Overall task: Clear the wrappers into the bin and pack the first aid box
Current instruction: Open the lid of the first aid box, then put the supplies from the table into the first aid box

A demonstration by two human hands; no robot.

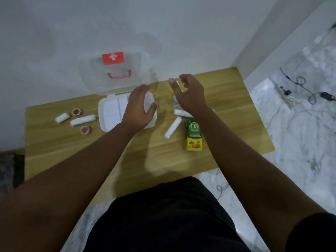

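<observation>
The white first aid box (111, 113) lies open on the wooden table (72, 151), its clear lid (116, 73) with a red cross label leaning on the wall. My left hand (140, 108) hovers over the box's right side, fingers apart and holding nothing. My right hand (190, 93) hangs open above a small yellow and white bottle (174, 100), partly hidden by it. Two white bandage rolls (83, 120) and two small red tape rolls (85, 130) lie left of the box. More white rolls (172, 128) and a green and yellow carton (193, 137) lie to the right.
The table stands in a corner against a white wall. To the right, on the marble floor, lie a power strip (285, 95) and black cables (309, 88). My dark-clothed lap (163, 215) fills the bottom of the view. No bin is visible.
</observation>
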